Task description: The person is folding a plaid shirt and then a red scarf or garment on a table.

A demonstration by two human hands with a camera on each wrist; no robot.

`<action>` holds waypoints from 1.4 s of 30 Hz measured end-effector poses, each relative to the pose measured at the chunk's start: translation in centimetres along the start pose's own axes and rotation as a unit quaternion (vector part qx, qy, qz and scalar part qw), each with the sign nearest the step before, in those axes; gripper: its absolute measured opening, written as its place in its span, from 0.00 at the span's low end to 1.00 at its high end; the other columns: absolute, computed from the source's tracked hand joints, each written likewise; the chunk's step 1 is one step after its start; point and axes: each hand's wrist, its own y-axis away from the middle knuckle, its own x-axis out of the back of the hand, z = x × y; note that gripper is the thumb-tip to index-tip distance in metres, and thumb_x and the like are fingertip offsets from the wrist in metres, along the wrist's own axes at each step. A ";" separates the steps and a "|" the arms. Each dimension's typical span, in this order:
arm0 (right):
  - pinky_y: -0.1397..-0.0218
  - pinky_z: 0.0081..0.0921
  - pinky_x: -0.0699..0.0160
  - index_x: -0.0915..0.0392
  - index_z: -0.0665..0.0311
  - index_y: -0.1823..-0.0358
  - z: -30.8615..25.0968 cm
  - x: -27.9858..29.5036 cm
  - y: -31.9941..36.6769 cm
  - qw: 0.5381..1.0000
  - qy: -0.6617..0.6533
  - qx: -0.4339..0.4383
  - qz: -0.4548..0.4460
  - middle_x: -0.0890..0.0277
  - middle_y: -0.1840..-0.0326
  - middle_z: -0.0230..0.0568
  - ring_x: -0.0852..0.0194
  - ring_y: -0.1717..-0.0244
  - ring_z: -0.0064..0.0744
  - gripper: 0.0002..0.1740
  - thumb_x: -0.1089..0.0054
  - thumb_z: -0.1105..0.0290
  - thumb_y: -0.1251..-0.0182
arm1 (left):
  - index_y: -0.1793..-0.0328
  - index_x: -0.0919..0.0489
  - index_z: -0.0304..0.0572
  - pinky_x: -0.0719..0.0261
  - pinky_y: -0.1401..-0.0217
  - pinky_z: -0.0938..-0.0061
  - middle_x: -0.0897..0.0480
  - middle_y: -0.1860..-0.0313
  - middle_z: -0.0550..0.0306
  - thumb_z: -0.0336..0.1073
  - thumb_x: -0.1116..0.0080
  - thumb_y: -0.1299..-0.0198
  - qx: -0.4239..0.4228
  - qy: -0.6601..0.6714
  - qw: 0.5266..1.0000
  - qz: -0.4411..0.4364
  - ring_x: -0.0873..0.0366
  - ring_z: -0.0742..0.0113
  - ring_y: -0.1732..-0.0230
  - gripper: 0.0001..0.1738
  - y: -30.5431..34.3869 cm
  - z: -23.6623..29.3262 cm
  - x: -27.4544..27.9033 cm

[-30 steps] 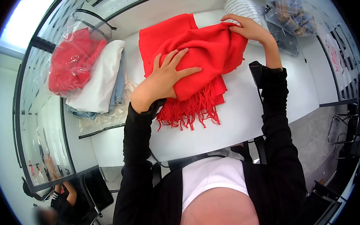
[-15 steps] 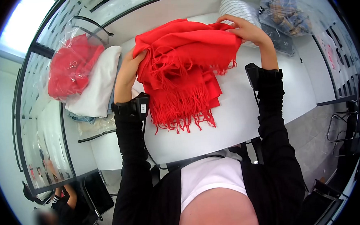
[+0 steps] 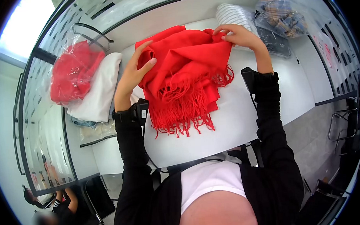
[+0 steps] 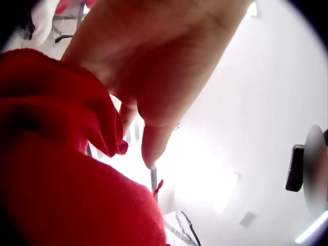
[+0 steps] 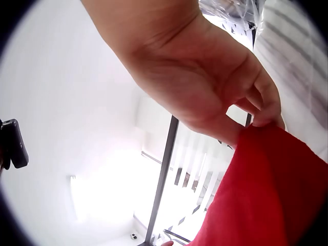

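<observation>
A red scarf (image 3: 193, 56) with a fringe lies bunched and partly folded on the white table (image 3: 237, 109), its tassels hanging towards the person. At its left side is my left hand (image 3: 133, 72), thumb and fingers spread apart along the cloth. The left wrist view shows a gap between thumb (image 4: 154, 146) and fingers, with red cloth beside the hand. My right hand (image 3: 243, 36) pinches the upper right corner of the scarf. In the right wrist view, thumb and fingertips (image 5: 266, 115) meet on that corner, and the cloth hangs down from them.
On the left lie a bagged red garment (image 3: 72, 73), folded white cloth (image 3: 97, 92) and some denim. A striped white item (image 3: 234, 18), a bagged plaid garment (image 3: 280, 15) and a dark packet (image 3: 272, 40) are at the back right. Another person (image 3: 63, 216) sits at lower left.
The left hand went from lying flat on the scarf to gripping its left side, then loosened. Scarf layers were lifted and turned, showing more fringe. The right hand kept its corner, lowering slightly.
</observation>
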 end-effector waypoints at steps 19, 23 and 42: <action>0.52 0.32 0.31 0.26 0.61 0.54 0.1 -0.5 -0.1 0.985 0.120 0.121 0.000 0.29 0.61 0.53 0.29 0.58 0.48 0.23 0.38 0.55 0.48 | 0.37 0.33 0.53 0.35 0.39 0.69 0.26 0.48 0.47 0.15 0.58 0.54 -0.080 -0.094 0.992 0.018 0.29 0.54 0.43 0.36 -0.1 -2.0 -0.5; 0.52 0.32 0.31 0.26 0.60 0.52 0.0 -0.7 -0.2 0.989 0.106 0.101 -0.025 0.29 0.59 0.52 0.30 0.57 0.47 0.24 0.39 0.52 0.46 | 0.39 0.30 0.56 0.37 0.37 0.66 0.33 0.43 0.42 0.14 0.63 0.59 -0.057 -0.141 0.988 -0.003 0.35 0.48 0.39 0.39 0.0 -1.6 -0.3; 0.45 0.31 0.33 0.27 0.64 0.51 -0.9 -0.7 0.3 0.986 0.127 0.088 -0.058 0.33 0.48 0.49 0.35 0.47 0.44 0.31 0.33 0.51 0.52 | 0.31 0.41 0.54 0.36 0.37 0.65 0.30 0.42 0.44 0.22 0.41 0.55 -0.024 -0.136 0.990 0.011 0.34 0.49 0.40 0.42 0.4 -0.4 -0.6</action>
